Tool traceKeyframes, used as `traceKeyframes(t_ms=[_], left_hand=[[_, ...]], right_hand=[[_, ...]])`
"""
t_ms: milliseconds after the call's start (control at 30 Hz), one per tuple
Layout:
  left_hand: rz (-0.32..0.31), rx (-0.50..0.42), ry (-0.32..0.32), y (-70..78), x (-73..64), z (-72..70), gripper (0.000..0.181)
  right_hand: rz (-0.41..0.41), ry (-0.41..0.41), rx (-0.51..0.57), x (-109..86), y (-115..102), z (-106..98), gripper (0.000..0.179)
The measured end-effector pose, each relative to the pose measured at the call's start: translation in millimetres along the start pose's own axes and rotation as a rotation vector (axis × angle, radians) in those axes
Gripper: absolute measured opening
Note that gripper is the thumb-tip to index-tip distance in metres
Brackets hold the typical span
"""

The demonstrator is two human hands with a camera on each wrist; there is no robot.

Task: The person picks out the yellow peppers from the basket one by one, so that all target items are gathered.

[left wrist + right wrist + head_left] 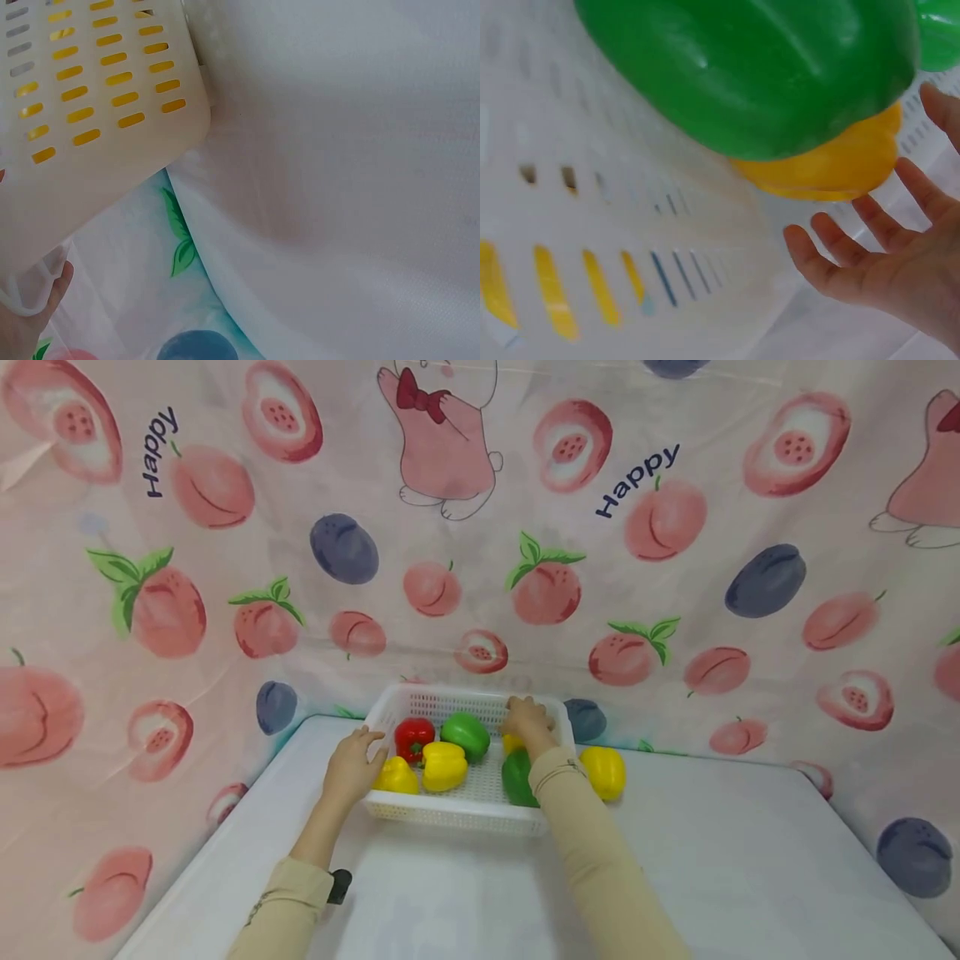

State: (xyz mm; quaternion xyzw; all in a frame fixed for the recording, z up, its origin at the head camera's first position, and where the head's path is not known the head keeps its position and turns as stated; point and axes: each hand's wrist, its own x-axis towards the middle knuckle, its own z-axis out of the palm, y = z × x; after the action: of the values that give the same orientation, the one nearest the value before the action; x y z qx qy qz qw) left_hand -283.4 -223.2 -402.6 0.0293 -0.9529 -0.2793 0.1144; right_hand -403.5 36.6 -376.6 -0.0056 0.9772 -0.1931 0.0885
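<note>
A white plastic basket (457, 814) stands against the back wall with several bell peppers in it. My left hand (352, 768) holds the basket's left rim, beside a yellow bell pepper (397, 777). In the left wrist view, part of that hand (26, 330) shows at the rim. My right hand (528, 722) is inside the basket's back right corner, above another yellow bell pepper (513, 744). The right wrist view shows its fingers spread and slightly bent, fingertips right by that yellow pepper (832, 169), which lies partly under a green bell pepper (757, 67).
A red bell pepper (414, 739), a green one (466, 736) and a yellow one (444, 767) lie in the basket's left half. Outside, a yellow bell pepper (604, 772) rests on the white table (720, 860) near the basket's right side. A fruit-print cloth (465, 552) hangs behind.
</note>
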Motion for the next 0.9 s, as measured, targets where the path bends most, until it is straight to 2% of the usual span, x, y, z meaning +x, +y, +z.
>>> traceKeyframes(t_ms=[333, 533, 667, 767, 900], left_hand=[[-0.012, 0.007, -0.002, 0.2, 0.2, 1.8, 0.04], [-0.02, 0.008, -0.008, 1.2, 0.4, 0.7, 0.041], [-0.022, 0.001, -0.011, 1.4, 0.7, 0.0, 0.041], [-0.012, 0.002, -0.01, 0.1, 1.1, 0.3, 0.041], [-0.01, 0.004, -0.011, -0.1, 0.6, 0.3, 0.041]], right_hand=[[0.015, -0.066, -0.075, -2.5, 4.2, 7.7, 0.064], [0.02, -0.047, -0.118, -3.9, 3.0, 11.9, 0.064], [0.016, -0.043, -0.086, -3.1, 4.8, 12.7, 0.065], [0.015, -0.056, -0.058, 4.0, 7.7, 14.9, 0.065], [0.003, -0.038, -0.063, 28.7, 17.3, 27.8, 0.065]])
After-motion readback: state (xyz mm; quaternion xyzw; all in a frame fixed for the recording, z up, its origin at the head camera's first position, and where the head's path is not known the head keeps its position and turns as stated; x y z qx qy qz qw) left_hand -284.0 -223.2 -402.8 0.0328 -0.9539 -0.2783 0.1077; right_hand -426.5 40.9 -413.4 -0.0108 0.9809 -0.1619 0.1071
